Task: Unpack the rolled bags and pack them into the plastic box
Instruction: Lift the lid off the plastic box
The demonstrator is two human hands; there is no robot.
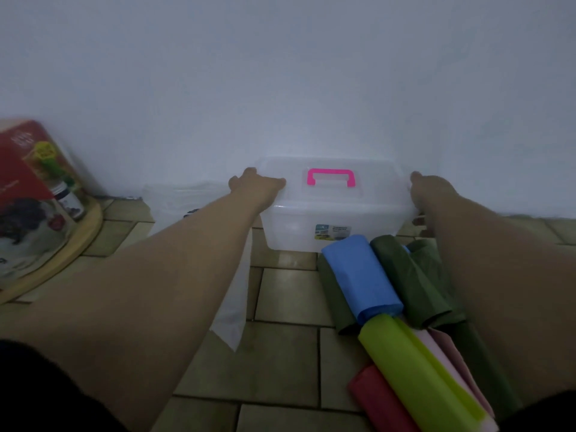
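Plastic box (335,215) sat on the tiled floor (290,296) between the two grips, lid on, pink handle (331,177) lying flat midway between them. Left grip (257,186) clamped over the lid's left end, thumb on top. Right grip (433,193) clamped round the right end, fingers at the lid edge; blurred, no latch made out. Rolled bags (363,275) lay piled nearer the person than the right grip, partly under that forearm, none boxed yet. Step judged: opening the box. To do it well: free both ends evenly, keep the base from sliding, swing the lid off away from the rolls
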